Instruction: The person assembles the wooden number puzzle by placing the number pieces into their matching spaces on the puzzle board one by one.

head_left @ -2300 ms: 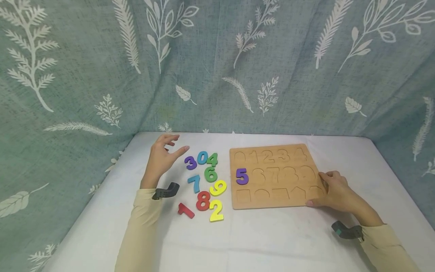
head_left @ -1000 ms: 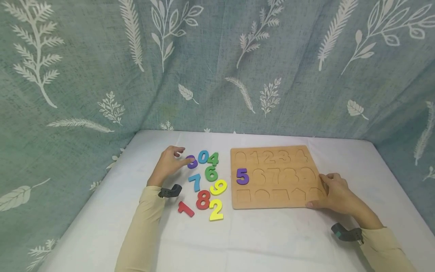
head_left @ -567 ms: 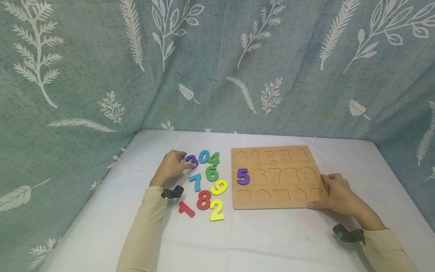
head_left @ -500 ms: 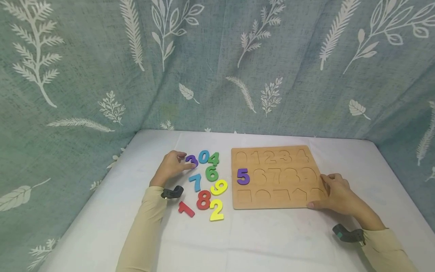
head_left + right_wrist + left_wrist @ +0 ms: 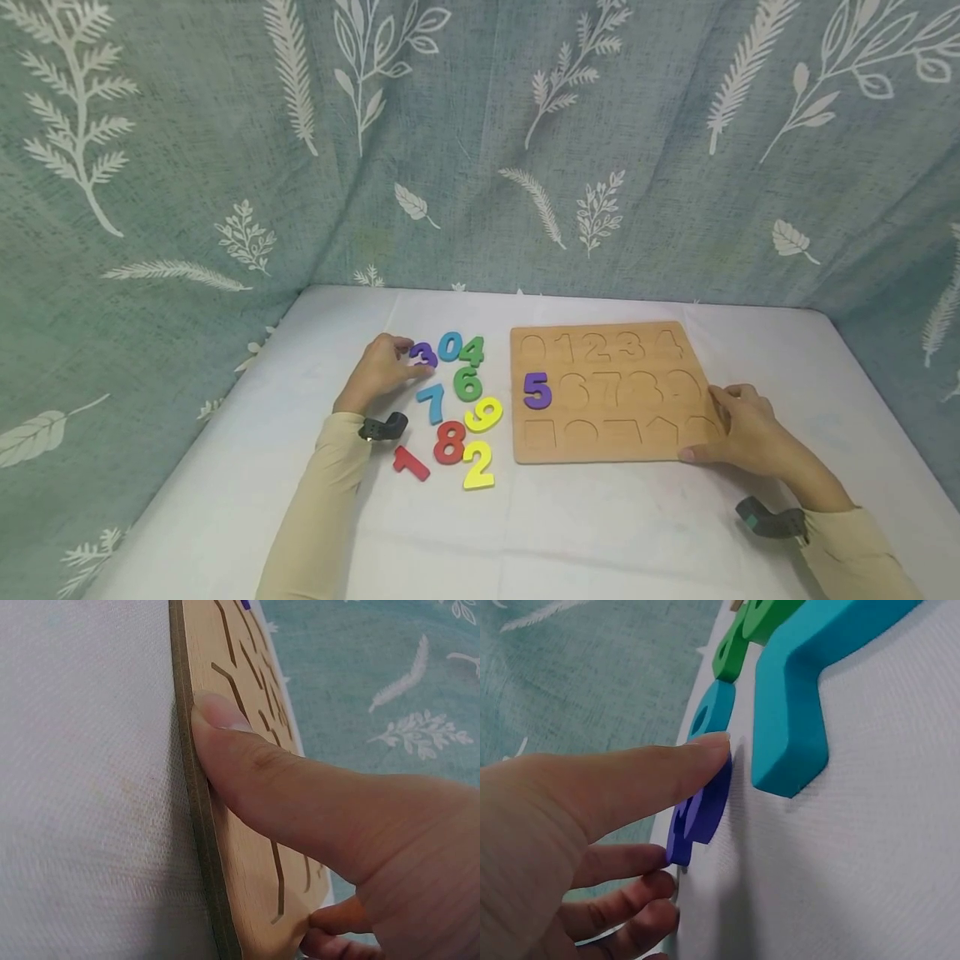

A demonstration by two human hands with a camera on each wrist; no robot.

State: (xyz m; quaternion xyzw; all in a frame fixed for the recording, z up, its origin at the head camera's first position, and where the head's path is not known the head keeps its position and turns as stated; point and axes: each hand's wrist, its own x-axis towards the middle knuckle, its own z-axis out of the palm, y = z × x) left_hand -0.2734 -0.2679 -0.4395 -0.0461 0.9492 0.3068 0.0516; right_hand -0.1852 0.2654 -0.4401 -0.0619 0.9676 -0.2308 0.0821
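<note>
We see the purple 3 (image 5: 424, 353) at the far left of the loose digits on the white-covered desk (image 5: 600, 525), immediately right of the left hand (image 5: 382, 367). That hand holds it in a narrow pinch, thumb on its near side and a fingertip at its left side; we cannot tell whether it has left the cloth. Its long axis seems to slant from far left to near right, so the thumb and fingertip sit roughly at its two ends.

The left hand is plainly the nearer one; the right hand (image 5: 750, 433) is beyond the wooden board (image 5: 600, 408), gripping its near right corner with the thumb over the near edge and fingers at the right edge. From the 3, the board lies to the right, and the 3-shaped outline (image 5: 628, 343) in its far row is at nearly the same depth.

Between them we find the blue 0 (image 5: 443, 348), just beside the 3, then the green 4 (image 5: 474, 352). The blue 7 (image 5: 437, 406) lies nearer than the thumb, and the purple 5 (image 5: 537, 390) is at the left of the board's middle row.
</note>
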